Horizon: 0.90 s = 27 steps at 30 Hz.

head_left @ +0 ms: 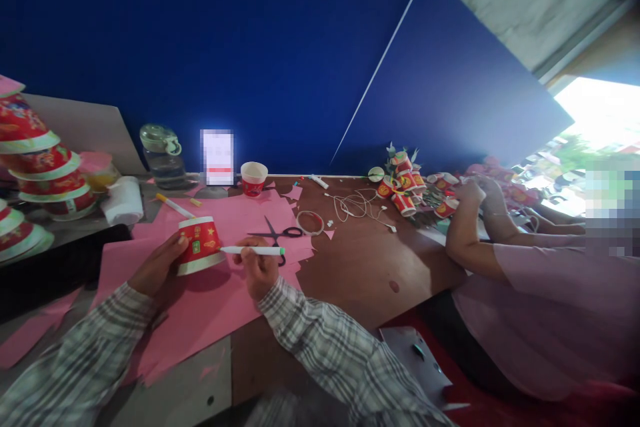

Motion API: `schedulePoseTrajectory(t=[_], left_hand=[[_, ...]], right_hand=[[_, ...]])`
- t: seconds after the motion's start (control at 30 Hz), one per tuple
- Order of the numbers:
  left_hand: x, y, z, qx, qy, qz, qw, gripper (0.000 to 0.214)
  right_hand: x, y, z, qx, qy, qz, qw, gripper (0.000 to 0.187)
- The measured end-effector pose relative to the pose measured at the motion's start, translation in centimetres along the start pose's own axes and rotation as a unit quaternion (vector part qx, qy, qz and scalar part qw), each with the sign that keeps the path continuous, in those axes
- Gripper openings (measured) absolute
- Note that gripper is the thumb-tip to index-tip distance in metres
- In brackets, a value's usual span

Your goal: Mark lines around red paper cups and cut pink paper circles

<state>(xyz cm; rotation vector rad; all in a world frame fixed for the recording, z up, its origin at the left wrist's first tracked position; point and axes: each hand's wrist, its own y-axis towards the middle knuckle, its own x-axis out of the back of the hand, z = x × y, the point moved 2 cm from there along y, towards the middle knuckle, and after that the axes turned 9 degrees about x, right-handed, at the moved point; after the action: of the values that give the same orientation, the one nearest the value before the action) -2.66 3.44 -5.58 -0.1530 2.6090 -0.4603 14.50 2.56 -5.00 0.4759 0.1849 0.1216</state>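
Left hand (159, 265) gripped red paper cup (200, 250), tilted over pink paper (193, 313) between the counter's (370, 267) front and back edges; right hand (261, 273) pinched white marker (265, 251), pointed cupward. Risk — slack left grip could have let cup turn — stroke skidding.

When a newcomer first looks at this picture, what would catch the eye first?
The deep blue panel fills much of the upper view. Below it, left of centre, the left hand holds a red cup above pink paper, while the right hand points a white marker at it. At the far left edge rises a tall stack of cups.
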Motion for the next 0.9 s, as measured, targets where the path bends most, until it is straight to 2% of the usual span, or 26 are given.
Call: schedulePoseTrajectory(t=[0.07,0.17,0.33,0.47,0.6,0.77,0.9], left_hand=[[-0.02,0.07,0.11,0.003,-0.001,0.003,1.0,0.045],[0.07,0.36,0.29,0.004,-0.006,0.015,1.0,0.044],[-0.07,0.31,0.24,0.002,-0.006,0.015,1.0,0.042],[-0.62,-0.13,-0.09,0.0,-0.01,0.015,1.0,0.041],[-0.67,-0.09,-0.25,-0.001,-0.014,-0.006,1.0,0.04],[-0.73,0.0,-0.2,0.01,-0.052,-0.007,0.999,0.041],[-0.85,-0.07,-0.15,0.012,-0.068,-0.004,0.998,0.04]], right_hand=[[0.02,-0.08,0.1,0.006,0.007,0.003,1.0,0.027],[-0.2,-0.54,0.24,0.017,0.004,0.046,0.999,0.025],[-0.33,-0.98,-0.07,0.025,-0.035,0.075,0.996,0.023],[-0.04,-0.37,-0.18,0.046,-0.068,0.052,0.995,0.022],[0.12,-0.09,-0.27,0.038,-0.022,0.01,0.999,0.024],[-0.2,-0.74,-0.23,0.023,-0.025,0.053,0.998,0.023],[-0.14,-0.56,-0.18,0.034,-0.06,0.057,0.996,0.022]])
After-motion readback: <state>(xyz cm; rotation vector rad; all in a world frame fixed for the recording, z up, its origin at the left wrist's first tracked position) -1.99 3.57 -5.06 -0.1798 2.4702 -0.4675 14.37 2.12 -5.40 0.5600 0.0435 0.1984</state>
